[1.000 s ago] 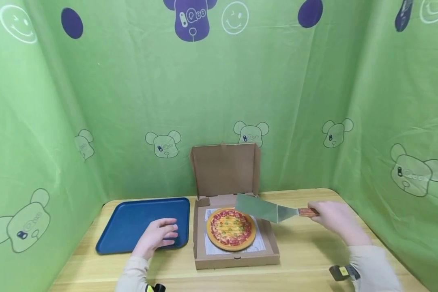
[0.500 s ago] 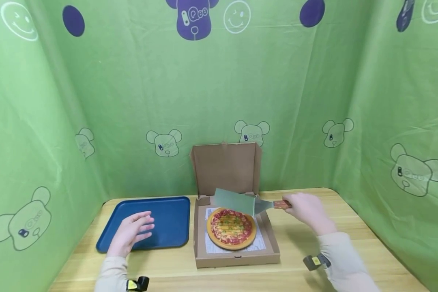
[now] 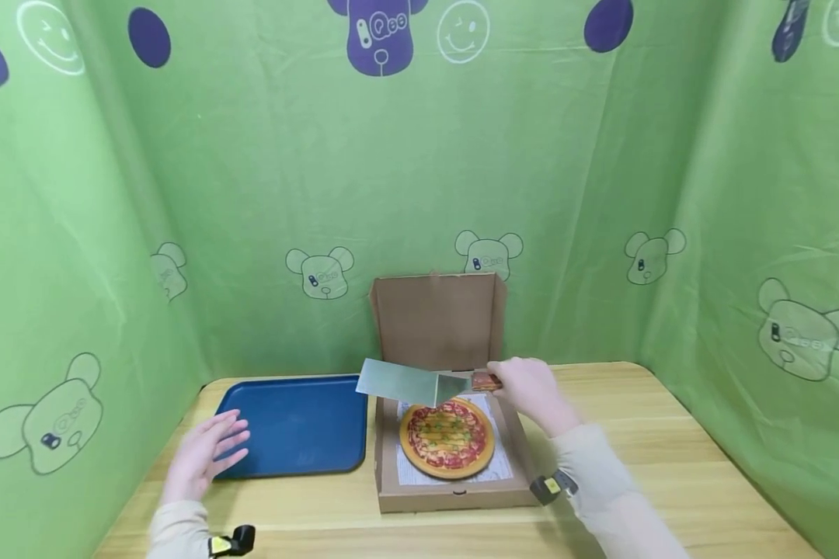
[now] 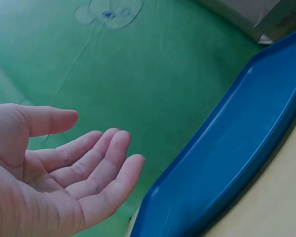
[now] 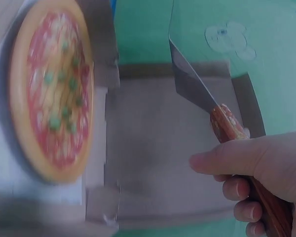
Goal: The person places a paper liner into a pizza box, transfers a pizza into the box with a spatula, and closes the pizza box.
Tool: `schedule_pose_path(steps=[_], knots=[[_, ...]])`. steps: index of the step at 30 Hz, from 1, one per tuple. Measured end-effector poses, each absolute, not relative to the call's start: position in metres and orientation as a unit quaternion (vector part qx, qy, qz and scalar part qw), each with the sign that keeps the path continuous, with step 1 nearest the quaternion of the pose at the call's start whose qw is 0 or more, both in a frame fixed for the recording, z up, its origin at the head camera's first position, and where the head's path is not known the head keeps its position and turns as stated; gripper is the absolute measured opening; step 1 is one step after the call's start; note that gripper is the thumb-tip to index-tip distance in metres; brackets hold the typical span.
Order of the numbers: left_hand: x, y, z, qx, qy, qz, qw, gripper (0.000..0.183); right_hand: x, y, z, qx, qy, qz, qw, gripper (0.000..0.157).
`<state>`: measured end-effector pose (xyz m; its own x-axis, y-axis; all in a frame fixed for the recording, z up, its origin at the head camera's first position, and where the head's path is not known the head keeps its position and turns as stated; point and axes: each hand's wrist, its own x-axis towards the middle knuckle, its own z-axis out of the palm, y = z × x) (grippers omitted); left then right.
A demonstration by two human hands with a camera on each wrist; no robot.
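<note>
My right hand (image 3: 531, 392) grips the wooden handle of a wide metal spatula (image 3: 400, 383), whose blade points left above the back of an open cardboard pizza box (image 3: 454, 501). In the right wrist view the fingers wrap round the handle (image 5: 269, 202), with the thumb lying along it. A whole pizza (image 3: 447, 439) lies on printed paper inside the box, below the spatula. My left hand (image 3: 206, 454) hovers by the left front corner of a blue tray (image 3: 294, 427). Its fingers are loosely bent and hold nothing, as the left wrist view shows.
The box lid (image 3: 436, 322) stands upright at the back, near the green curtain (image 3: 405, 155) that surrounds the table on the back and sides. Bare wooden tabletop (image 3: 622, 442) extends to the right of the box.
My right hand has carried the spatula left, from the box's right side until its blade reaches the tray's right edge. My left hand has moved left, from the tray's right part to its left corner.
</note>
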<state>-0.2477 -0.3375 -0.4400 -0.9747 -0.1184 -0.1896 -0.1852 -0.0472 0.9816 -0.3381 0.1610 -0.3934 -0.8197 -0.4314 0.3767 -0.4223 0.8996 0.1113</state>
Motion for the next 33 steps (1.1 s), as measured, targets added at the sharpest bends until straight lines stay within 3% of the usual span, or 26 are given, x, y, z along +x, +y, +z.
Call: schedule_pose_path(steps=[2, 7, 10, 13, 17, 20, 28, 33], knots=[[-0.244, -0.345, -0.441, -0.120, 0.678, 0.725, 0.018, 0.053, -0.340, 0.151, -0.394, 0.222, -0.955, -0.015, 0.196, 0.024], [-0.234, -0.362, -0.445, -0.154, 0.642, 0.751, 0.001, 0.011, -0.343, 0.124, -0.395, 0.222, -0.954, -0.014, 0.199, 0.023], [-0.229, -0.370, -0.448, -0.170, 0.638, 0.751, -0.006, 0.006, -0.344, 0.110, -0.397, 0.223, -0.952, -0.009, 0.209, 0.022], [-0.226, -0.377, -0.453, -0.190, 0.646, 0.739, -0.019, 0.019, -0.344, 0.098, -0.398, 0.228, -0.949, -0.008, 0.220, 0.020], [-0.223, -0.385, -0.462, -0.224, 0.654, 0.721, -0.047, 0.069, -0.345, 0.082, -0.400, 0.235, -0.947, -0.014, 0.219, 0.019], [-0.223, -0.387, -0.470, -0.245, 0.652, 0.715, -0.062, 0.088, -0.345, 0.070, -0.401, 0.237, -0.950, -0.017, 0.204, 0.017], [-0.226, -0.385, -0.489, -0.281, 0.629, 0.719, -0.089, 0.055, -0.346, 0.040, -0.409, 0.231, -0.955, -0.020, 0.187, 0.013], [-0.226, -0.384, -0.492, -0.273, 0.623, 0.729, -0.082, 0.049, -0.346, 0.024, -0.415, 0.226, -0.957, -0.026, 0.183, 0.011]])
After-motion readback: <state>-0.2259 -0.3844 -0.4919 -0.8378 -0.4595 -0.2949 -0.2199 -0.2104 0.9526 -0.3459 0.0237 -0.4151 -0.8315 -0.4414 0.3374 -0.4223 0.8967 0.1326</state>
